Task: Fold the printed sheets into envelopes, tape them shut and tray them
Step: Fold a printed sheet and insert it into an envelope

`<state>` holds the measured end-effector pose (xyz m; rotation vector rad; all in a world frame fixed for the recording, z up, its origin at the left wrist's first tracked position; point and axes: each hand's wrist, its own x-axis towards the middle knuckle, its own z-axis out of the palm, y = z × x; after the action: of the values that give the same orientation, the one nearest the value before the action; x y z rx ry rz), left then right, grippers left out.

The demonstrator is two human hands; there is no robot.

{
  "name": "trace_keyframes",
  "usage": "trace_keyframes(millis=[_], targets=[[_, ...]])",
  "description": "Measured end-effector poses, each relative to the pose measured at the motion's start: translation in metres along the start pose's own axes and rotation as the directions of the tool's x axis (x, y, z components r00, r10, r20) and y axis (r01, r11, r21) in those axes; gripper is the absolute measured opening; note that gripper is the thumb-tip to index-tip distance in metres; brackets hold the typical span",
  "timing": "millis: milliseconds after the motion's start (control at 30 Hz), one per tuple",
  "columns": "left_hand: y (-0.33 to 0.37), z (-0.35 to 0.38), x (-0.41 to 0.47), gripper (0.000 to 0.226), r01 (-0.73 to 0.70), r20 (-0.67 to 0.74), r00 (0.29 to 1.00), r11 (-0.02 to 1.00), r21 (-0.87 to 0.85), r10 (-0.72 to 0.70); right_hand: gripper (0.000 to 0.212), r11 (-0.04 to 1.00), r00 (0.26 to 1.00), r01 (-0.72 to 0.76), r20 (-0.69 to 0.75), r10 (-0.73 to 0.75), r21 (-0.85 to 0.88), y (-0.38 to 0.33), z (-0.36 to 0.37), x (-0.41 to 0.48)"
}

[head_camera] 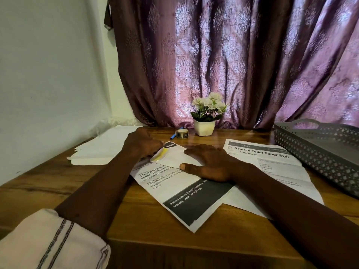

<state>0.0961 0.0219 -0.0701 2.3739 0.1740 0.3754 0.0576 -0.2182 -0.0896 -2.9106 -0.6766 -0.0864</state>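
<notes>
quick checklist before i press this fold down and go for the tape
1. Sheet held flat: ok, the right hand lies palm down on the printed sheet.
2. Folded corner pinched: ok, the left hand grips the folded flap at its far end.
3. Edges of the fold lined up: cannot tell, both hands cover them.
4. Tape roll within reach: ok, it sits just behind the sheet, beside the flower pot.
5. Tray ready: ok, it stands at the right edge of the table; its inside is hidden.
6. Next sheet free: not ok, the current sheet overlaps it.
</notes>
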Motion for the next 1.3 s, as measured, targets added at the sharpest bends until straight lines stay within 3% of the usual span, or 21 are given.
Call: trace_keyframes(millis=[133, 300, 533, 667, 867, 1000, 1167, 1300], targets=[[0.0, 0.0, -0.001, 0.052, 0.004, 0.055, 0.998, 1.0, 0.02, -0.005, 0.086, 1.0, 1.0, 0.002, 0.003, -0.002, 0.002, -0.002, -0.002, -0.002], [0.0, -0.002, -0.001, 0.022, 0.02, 0.027, 0.999, 0.995, -0.102, -0.017, 0.085, 1.0, 1.0, -0.001, -0.006, 0.001, 0.015, -0.002, -0.001, -0.003], [-0.002, -0.006, 0.0, 0.038, 0.052, 0.101, 0.994, 0.987, -0.149, -0.037, 0.085, 1.0, 1.0, 0.004, -0.01, -0.004, 0.022, -0.001, -0.001, -0.003], [-0.002, -0.005, -0.002, 0.027, 0.038, 0.072, 0.997, 0.989, -0.141, -0.028, 0.083, 0.999, 1.0, 0.001, -0.01, 0.0, 0.038, -0.002, -0.002, -0.003], [0.004, -0.001, -0.001, 0.016, -0.011, 0.025, 0.999, 0.939, -0.344, 0.021, 0.083, 1.0, 1.0, 0.003, -0.006, -0.003, 0.022, -0.001, -0.001, -0.002], [0.01, 0.002, -0.009, 0.02, -0.004, 0.169, 0.982, 0.914, -0.407, 0.079, 0.084, 1.0, 1.0, 0.003, -0.007, -0.003, 0.021, 0.001, 0.001, 0.0], [0.004, 0.007, -0.005, 0.025, -0.121, 0.232, 0.954, 0.954, -0.276, 0.188, 0.086, 1.0, 1.0, 0.01, -0.015, -0.01, 0.002, 0.001, 0.001, 0.0], [0.003, 0.01, -0.008, 0.028, -0.264, 0.267, 0.915, 0.95, -0.168, 0.302, 0.085, 0.994, 0.979, -0.065, -0.197, 0.047, -0.086, 0.004, 0.0, 0.0]])
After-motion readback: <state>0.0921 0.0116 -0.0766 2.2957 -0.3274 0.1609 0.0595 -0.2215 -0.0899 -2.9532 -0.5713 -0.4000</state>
